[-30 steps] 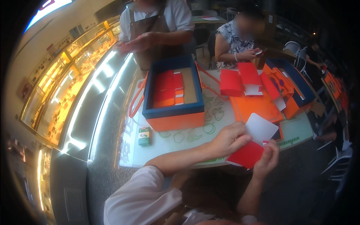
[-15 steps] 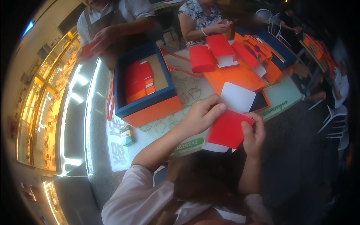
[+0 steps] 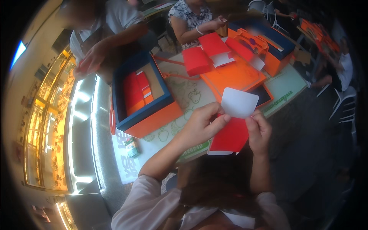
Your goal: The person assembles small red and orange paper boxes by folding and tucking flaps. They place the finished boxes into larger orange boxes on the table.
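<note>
I hold a red paper envelope point(image 3: 230, 136) over the near edge of the table point(image 3: 168, 140). Its white flap point(image 3: 238, 102) stands open at the top. My left hand point(image 3: 201, 124) pinches the envelope's left edge near the flap. My right hand point(image 3: 258, 128) grips its right edge. Both hands are in front of my body, just off the table.
An orange box with a blue rim point(image 3: 143, 97) holds red envelopes at the left. Orange sheets point(image 3: 234, 74), red envelopes point(image 3: 195, 61) and another blue-rimmed box point(image 3: 268, 42) lie farther back. A small green carton point(image 3: 132, 147) lies near the table edge. Two people sit or stand across the table.
The view has tilted and the envelope sits nearer the middle. My hands have raised it, and the white flap now stands open above the red body.
</note>
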`<state>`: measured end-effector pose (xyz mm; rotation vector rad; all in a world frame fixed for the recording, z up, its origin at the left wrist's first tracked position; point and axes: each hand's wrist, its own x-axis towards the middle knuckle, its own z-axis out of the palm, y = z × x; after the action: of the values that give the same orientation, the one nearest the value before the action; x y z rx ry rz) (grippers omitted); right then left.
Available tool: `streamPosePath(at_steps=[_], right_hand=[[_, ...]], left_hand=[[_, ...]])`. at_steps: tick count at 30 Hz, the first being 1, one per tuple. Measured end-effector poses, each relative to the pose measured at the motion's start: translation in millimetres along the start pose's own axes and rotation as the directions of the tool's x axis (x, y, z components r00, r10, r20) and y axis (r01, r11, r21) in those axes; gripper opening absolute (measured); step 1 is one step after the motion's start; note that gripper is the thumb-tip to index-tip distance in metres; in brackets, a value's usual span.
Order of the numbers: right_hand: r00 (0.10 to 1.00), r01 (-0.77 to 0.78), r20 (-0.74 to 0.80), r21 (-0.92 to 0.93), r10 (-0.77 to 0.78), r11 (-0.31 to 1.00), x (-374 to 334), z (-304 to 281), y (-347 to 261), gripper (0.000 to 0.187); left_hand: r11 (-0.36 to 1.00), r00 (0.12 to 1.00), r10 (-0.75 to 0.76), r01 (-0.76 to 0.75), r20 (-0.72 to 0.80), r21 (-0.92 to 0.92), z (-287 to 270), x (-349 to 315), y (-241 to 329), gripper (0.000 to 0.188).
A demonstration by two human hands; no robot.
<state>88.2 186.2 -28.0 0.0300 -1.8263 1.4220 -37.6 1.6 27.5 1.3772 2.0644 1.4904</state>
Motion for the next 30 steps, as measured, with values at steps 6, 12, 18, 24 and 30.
streamPosePath(at_steps=[6,12,18,24,30], right_hand=[[0.998,-0.062,-0.004,-0.054,0.062,0.997,1,0,-8,0.022],[0.998,-0.065,0.003,0.066,0.065,0.996,-2,-8,-7,0.019],[0.997,-0.042,-0.056,0.268,0.059,0.962,3,-7,-1,0.050],[0.978,-0.161,-0.080,0.299,0.193,0.941,13,-17,-10,0.035],[0.992,-0.117,-0.030,0.120,0.122,0.986,21,-18,-22,0.023]], left_hand=[[0.999,0.999,0.032,-0.032,-0.010,0.005,1,1,0,0.027],[0.994,0.997,0.052,-0.058,-0.065,-0.095,3,1,-6,0.025],[0.973,0.989,0.015,-0.048,-0.147,-0.225,-2,1,-9,0.022],[0.961,0.994,0.009,-0.038,-0.105,-0.274,2,0,-7,0.046],[0.914,0.999,-0.021,0.008,-0.027,-0.405,11,0,0,0.059]])
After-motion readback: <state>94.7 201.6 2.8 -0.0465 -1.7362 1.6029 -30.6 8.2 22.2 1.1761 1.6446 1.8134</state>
